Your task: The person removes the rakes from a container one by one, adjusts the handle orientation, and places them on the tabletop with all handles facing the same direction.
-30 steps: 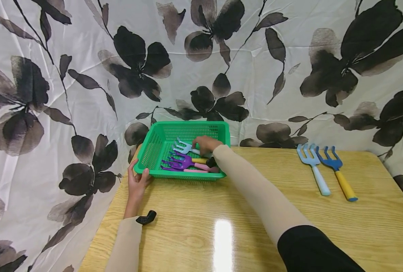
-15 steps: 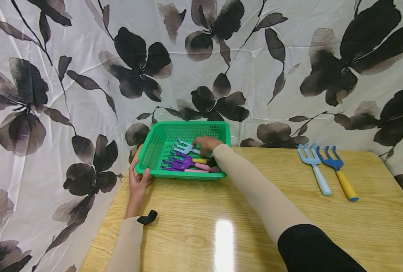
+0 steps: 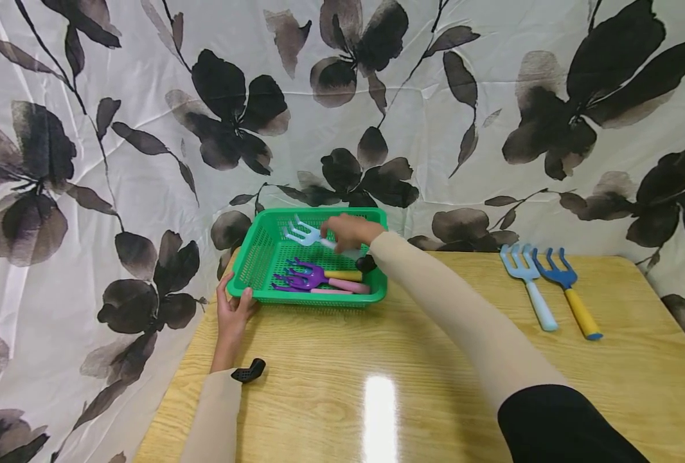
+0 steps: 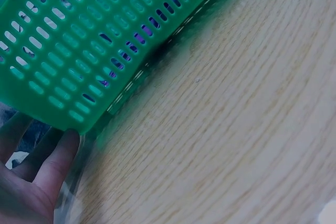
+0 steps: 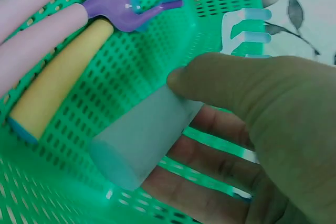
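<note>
My right hand (image 3: 349, 231) holds a light blue hand fork (image 3: 303, 233) by its handle, inside the green plastic basket (image 3: 310, 298). In the right wrist view the thumb lies along one side of that pale handle (image 5: 144, 135) and the fingers on the other. Below it in the basket lie purple hand forks (image 3: 312, 276) with pink handles, and a fork with a yellow handle (image 3: 344, 275). My left hand (image 3: 232, 318) grips the basket's front left corner, the thumb in front and the fingers round the side. In the left wrist view the thumb (image 4: 59, 163) touches the slotted wall (image 4: 68, 61).
On the wooden table (image 3: 435, 399), right of the basket, a light blue hand fork (image 3: 529, 283) and a blue one with a yellow handle (image 3: 576, 305) lie side by side. A floral cloth (image 3: 435, 141) hangs behind the table and along its left side.
My right hand has lifted the light blue hand fork away from the other forks, up and slightly left, toward the back of the basket. The left hand stays at the corner.
</note>
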The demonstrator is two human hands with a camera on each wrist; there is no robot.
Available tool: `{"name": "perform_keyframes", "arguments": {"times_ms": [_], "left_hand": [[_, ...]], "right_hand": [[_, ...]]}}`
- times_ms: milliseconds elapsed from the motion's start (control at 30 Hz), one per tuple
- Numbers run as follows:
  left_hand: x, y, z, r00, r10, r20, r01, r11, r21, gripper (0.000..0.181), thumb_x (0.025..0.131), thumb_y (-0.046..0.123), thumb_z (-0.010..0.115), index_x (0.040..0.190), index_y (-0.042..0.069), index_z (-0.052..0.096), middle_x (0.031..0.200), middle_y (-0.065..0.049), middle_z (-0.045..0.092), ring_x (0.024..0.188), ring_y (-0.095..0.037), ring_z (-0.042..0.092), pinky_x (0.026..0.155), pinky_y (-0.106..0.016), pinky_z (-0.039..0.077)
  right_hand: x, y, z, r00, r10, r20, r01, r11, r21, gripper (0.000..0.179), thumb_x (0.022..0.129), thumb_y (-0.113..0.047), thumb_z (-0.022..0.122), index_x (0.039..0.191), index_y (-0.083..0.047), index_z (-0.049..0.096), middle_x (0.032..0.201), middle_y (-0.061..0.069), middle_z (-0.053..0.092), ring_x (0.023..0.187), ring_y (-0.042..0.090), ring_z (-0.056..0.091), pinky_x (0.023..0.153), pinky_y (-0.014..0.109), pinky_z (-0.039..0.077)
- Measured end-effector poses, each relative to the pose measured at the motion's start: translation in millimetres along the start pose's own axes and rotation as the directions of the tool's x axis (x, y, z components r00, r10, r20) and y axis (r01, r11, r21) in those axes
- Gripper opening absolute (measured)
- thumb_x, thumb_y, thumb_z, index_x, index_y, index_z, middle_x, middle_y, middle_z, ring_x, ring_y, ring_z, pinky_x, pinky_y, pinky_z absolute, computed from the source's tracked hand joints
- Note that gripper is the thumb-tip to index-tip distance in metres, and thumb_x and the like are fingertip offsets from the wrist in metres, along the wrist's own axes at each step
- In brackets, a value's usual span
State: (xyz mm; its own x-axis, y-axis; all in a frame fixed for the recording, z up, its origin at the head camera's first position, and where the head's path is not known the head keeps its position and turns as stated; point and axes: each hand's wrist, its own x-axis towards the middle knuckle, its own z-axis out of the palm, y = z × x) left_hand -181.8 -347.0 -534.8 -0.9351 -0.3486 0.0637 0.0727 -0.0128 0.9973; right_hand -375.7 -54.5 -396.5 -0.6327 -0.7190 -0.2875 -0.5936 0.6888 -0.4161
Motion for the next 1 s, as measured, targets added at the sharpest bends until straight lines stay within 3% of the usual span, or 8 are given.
{"name": "perform_keyframes", "arguments": {"times_ms": [200, 433, 633, 767, 867, 1000], "left_hand": [[-0.6, -1.0, -1.4, 1.0, 0.028, 0.0, -0.028, 1.0, -0.004, 0.068, 0.107, 0.023, 0.059, 0.162, 0.02, 0.02, 0.138, -0.026, 0.053, 0.104, -0.011, 0.068, 0.1, -0.052, 0.052], [-1.0, -1.7, -3.0, 1.0, 0.026, 0.007, -0.026, 0.999, -0.03, 0.068, 0.107, 0.02, 0.058, 0.163, 0.021, 0.019, 0.14, -0.028, 0.051, 0.106, -0.013, 0.067, 0.101, -0.053, 0.051], [1.6, 0.2, -3.4, 0.999, 0.022, 0.024, -0.021, 0.998, -0.057, 0.069, 0.107, 0.018, 0.057, 0.163, 0.02, 0.017, 0.145, -0.026, 0.049, 0.107, -0.007, 0.066, 0.106, -0.061, 0.042], [-2.9, 11.2, -1.2, 0.999, 0.006, 0.045, -0.003, 0.999, -0.054, 0.072, 0.106, 0.018, 0.058, 0.163, 0.016, 0.015, 0.144, -0.03, 0.048, 0.105, -0.007, 0.067, 0.108, -0.066, 0.037], [-9.6, 20.6, 1.7, 0.998, -0.003, 0.055, 0.006, 0.999, -0.045, 0.073, 0.106, 0.019, 0.059, 0.163, 0.013, 0.015, 0.145, -0.032, 0.047, 0.106, -0.007, 0.065, 0.108, -0.066, 0.037], [-16.0, 23.8, 3.3, 0.998, -0.009, 0.057, 0.012, 0.999, -0.046, 0.07, 0.106, 0.02, 0.059, 0.162, 0.017, 0.018, 0.147, -0.031, 0.045, 0.111, -0.007, 0.062, 0.11, -0.065, 0.036]], "right_hand": [[-17.2, -3.8, -17.1, 0.999, -0.042, -0.026, 0.041, 0.999, -0.029, 0.045, 0.097, -0.013, 0.072, 0.14, -0.02, 0.059, 0.111, 0.008, 0.064, 0.09, 0.023, 0.063, 0.069, 0.036, 0.055], [-41.6, -10.7, -32.6, 0.99, -0.118, -0.081, 0.108, 0.988, -0.112, 0.025, 0.098, -0.011, 0.068, 0.122, -0.017, 0.071, 0.106, 0.005, 0.067, 0.096, 0.024, 0.059, 0.081, 0.039, 0.053], [-64.7, -12.3, -43.4, 0.981, -0.149, -0.124, 0.131, 0.981, -0.14, 0.027, 0.098, -0.012, 0.07, 0.124, -0.014, 0.072, 0.11, 0.008, 0.069, 0.098, 0.026, 0.063, 0.088, 0.044, 0.054], [-78.9, -6.9, -46.5, 0.978, -0.142, -0.15, 0.123, 0.984, -0.132, 0.029, 0.098, -0.014, 0.072, 0.127, -0.015, 0.07, 0.114, 0.009, 0.07, 0.104, 0.028, 0.065, 0.092, 0.046, 0.054], [-90.8, 1.1, -46.6, 0.972, -0.154, -0.179, 0.138, 0.985, -0.101, 0.031, 0.098, -0.014, 0.072, 0.128, -0.015, 0.069, 0.116, 0.01, 0.07, 0.107, 0.029, 0.065, 0.089, 0.044, 0.055], [-109.2, 14.4, -45.7, 0.957, -0.171, -0.236, 0.163, 0.985, -0.053, 0.036, 0.097, -0.013, 0.073, 0.132, -0.015, 0.067, 0.114, 0.01, 0.071, 0.098, 0.026, 0.068, 0.082, 0.041, 0.057]]}}
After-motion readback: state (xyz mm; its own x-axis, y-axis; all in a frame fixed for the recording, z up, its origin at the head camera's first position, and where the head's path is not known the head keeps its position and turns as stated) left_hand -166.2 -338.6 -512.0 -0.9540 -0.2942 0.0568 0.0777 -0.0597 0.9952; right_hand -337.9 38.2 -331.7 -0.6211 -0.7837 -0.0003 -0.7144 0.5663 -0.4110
